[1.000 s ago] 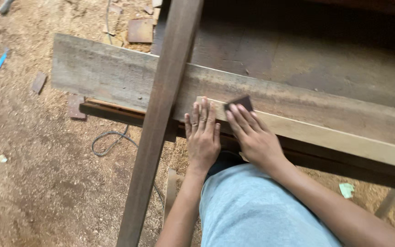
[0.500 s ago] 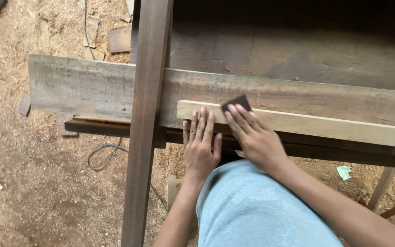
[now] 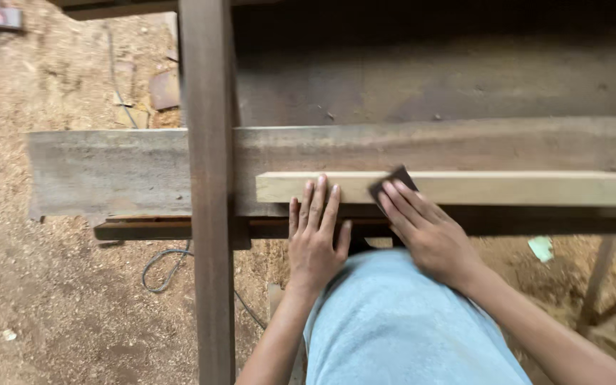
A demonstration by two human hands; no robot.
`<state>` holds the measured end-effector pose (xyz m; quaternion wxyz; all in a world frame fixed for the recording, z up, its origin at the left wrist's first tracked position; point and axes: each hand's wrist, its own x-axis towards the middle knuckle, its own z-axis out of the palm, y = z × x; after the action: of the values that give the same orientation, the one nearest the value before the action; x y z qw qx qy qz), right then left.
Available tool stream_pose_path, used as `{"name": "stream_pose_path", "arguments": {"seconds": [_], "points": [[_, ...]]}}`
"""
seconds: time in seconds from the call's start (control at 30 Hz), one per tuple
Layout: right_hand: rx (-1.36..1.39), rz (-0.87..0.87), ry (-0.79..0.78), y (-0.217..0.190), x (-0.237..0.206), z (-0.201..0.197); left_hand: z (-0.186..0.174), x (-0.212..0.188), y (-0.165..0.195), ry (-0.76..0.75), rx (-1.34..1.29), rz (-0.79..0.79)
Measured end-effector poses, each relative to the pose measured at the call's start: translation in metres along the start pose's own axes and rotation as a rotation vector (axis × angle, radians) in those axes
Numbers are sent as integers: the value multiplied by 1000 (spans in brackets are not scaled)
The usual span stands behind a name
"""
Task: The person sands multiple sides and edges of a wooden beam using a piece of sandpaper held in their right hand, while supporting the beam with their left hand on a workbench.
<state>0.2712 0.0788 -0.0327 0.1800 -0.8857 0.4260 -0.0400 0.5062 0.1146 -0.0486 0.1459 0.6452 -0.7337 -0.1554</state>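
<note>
So here the right hand [image 3: 422,232] is pressing a small dark sanding pad [image 3: 392,184] flat against the top face of a pale wood strip [image 3: 479,188], fingers spread over the pad and pinning it down rather than gripping around anything. The left hand [image 3: 315,232] is open and flat, fingertips resting on the near end of the same strip to steady it. The strip lies lengthwise on a wide grey plank [image 3: 130,171], which sits on the dark counter [image 3: 429,85] behind it, and a dark upright post [image 3: 208,192] crosses in front of the plank just left of the strip's end. What could go wrong, as I see it: the strip looks loose, held only by that left palm, so a hard push on the pad could skate it sideways along the plank or tip it off the near edge. Bare fingers riding the strip's edge could also pick up splinters, and the pad is small enough to slip out from under the fingers. The floor [image 3: 51,299] is covered in sawdust with a cable [image 3: 162,267] looping underfoot, an easy snag. No containers show anywhere in view, so nothing to report there.
</note>
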Motion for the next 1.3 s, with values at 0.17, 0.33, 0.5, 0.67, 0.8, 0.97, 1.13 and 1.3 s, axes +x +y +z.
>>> {"name": "stream_pose_path", "arguments": {"seconds": [0.17,0.33,0.5,0.67,0.8,0.97,1.13,1.3], "points": [[-40,-199,-91,-5,32,-8,-6,-1,-21,232,-36,-86],[2,-400,-215,-43,117,12,-18,-1,-38,428,-389,-357],[-94,-360,-251,-55,113,-16,-20,6,-45,504,-651,-427],[-126,-345,-107,-84,132,6,-20,12,-43,530,-784,-500],[16,-290,-60,-89,137,30,-26,15,-40,495,-1023,-669],[-676,-114,-324,-30,48,7,-24,19,-32,509,-567,-438],[-99,132,40,-6,-1,-10,-2,23,-4,302,-73,-98],[-98,150,96,-7,23,19,11,31,15,-8,16,20]]}}
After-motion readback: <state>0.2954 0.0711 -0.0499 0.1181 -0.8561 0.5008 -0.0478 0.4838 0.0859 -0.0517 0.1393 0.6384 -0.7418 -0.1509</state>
